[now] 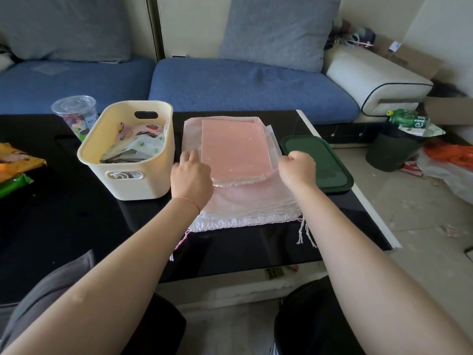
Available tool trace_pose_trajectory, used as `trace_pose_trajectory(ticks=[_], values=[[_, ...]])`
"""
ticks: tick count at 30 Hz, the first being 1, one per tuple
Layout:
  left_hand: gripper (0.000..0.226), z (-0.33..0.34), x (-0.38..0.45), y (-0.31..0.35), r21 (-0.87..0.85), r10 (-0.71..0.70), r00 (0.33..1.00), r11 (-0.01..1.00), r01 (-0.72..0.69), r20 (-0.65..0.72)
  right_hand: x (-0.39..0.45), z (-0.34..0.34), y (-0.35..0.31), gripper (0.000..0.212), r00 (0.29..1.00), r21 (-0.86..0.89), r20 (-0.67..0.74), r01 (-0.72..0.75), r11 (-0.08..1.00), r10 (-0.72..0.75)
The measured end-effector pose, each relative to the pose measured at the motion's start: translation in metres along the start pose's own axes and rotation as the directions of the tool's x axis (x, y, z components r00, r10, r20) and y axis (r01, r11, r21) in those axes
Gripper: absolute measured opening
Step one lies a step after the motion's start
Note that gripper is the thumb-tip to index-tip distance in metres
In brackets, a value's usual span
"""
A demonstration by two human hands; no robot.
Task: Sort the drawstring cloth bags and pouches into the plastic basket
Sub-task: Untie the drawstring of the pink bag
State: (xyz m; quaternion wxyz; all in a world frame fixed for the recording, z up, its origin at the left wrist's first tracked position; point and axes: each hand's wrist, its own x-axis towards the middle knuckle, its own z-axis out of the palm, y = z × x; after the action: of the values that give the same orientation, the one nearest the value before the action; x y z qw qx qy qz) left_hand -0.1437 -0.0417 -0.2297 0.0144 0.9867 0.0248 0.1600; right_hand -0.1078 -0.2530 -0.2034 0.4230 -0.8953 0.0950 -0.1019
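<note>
On the black table (pixel 76 226), centre, sits a stack of sheer pink drawstring bags (pixel 235 149), lying flat. We read the long axis of the top bags as running near-to-far, w/ a slight tilt to the right at the far end. Under them a bigger sheer pink bag (pixel 245 201) lies the same way, its gathered mouth (pixel 238 221) pointing toward us at the near edge, white drawstrings (pixel 304 233) trailing off its near-right corner and a pink cord (pixel 183 239) off the near-left.

Our left hand (pixel 190 179) rests on the left edge of the stack, fingers curled down onto the fabric; can't tell if it actually pinches a layer. Our right hand (pixel 298 170) is at the right edge, fingers drawn into a fist, seemingly pinching the thin edge of a bag, though the contact is hidden behind the knuckles.

Just left of the stack, nearly touching it, stands the cream plastic basket (pixel 135 180), long axis also near-to-far, w/ printed cloth pouches (pixel 135 142) already inside. Right of the stack lies a dark green lid (pixel 322 165), flat.

Far-left of the basket is a clear plastic cup (pixel 75 116) w/ a lid. At the left table edge lie orange and green snack packets (pixel 15 167). Beyond the table: blue sofa (pixel 243 83) w/ grey cushions (pixel 276 29). On the floor, right, a dark bin (pixel 391 152) w/ a green bottle (pixel 409 120) on top.
</note>
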Motion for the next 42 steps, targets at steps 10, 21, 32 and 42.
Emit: trace_pose_trajectory(ticks=[10,21,32,42], values=[[0.042,-0.028,0.006,0.026,-0.897,0.059,0.909,-0.152,0.416,0.412,-0.021,0.017,-0.033,0.016,0.938,0.616,0.343,-0.263,0.743,0.048],[0.046,0.006,0.006,0.002,-0.615,0.01,0.993,0.786,0.064,0.117,-0.017,0.034,-0.017,0.04,0.931,-0.091,0.283,0.266,0.96,-0.231],[0.044,0.018,0.008,-0.013,-0.407,-0.067,0.99,0.907,0.113,0.127,-0.018,0.018,-0.001,0.033,0.926,-0.498,0.21,0.379,0.78,-0.315],[0.063,-0.028,0.014,0.009,-0.852,0.129,0.842,0.072,0.519,0.524,-0.023,0.012,-0.046,0.042,0.739,0.28,0.624,0.092,0.956,-0.254]])
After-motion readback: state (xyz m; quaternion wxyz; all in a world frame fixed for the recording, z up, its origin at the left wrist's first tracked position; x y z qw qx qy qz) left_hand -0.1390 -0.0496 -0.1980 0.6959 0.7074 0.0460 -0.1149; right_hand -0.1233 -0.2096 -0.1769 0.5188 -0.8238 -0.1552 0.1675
